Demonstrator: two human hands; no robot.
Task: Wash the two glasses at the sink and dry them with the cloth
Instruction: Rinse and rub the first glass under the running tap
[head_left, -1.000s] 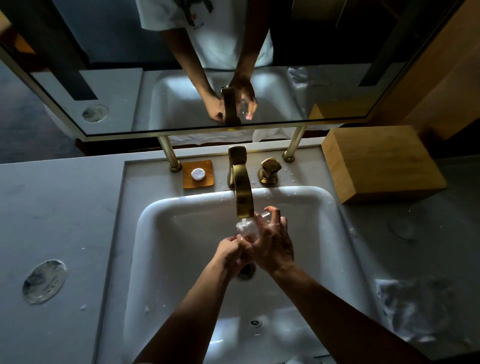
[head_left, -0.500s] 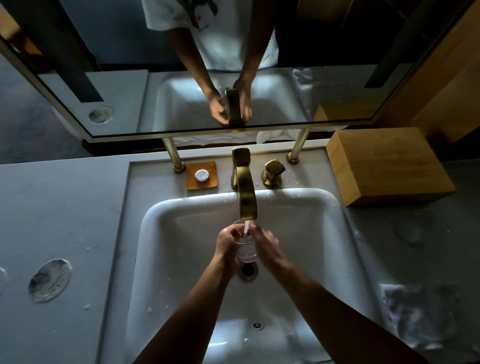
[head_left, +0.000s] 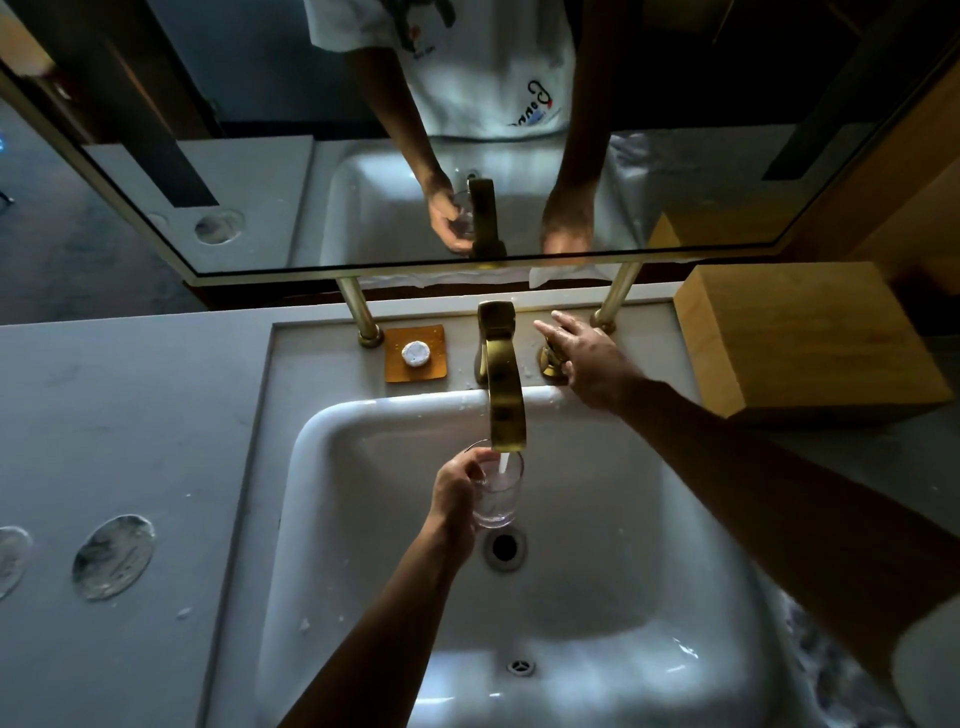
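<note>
Far left tabletop edge: two round wet marks (head_left: 113, 557) near the front, nothing standing on them. Soap dish (head_left: 415, 354) with a small white soap on the ledge behind the sink's (head_left: 332, 467) back-left corner. Left hand (head_left: 457, 493) is wrapped around the side of a clear glass (head_left: 497, 488), holding it upright over the drain (head_left: 504, 546), mouth under the brass faucet (head_left: 501, 395); thin stream runs into it. Glass looks light, rigid, fragile, and wet so likely slippery; best grip is around the mid wall with fingers and thumb opposed, as now, not by the rim. Faucet spout sits just above the rim, so a careless lift could knock glass on metal; hard basin below would likely chip it if dropped. Right hand (head_left: 587, 358) is off the glass, fingers spread and open, resting over the brass tap handle (head_left: 549, 364) right of the faucet; whether it actually grips the handle, cannot tell. Wooden block (head_left: 800, 338) sits at the back-right of the tabletop, clear of the work. Pale crumpled thing at the front-right edge may be the cloth (head_left: 841, 675); too blurred to confirm. Second glass not visible.
</note>
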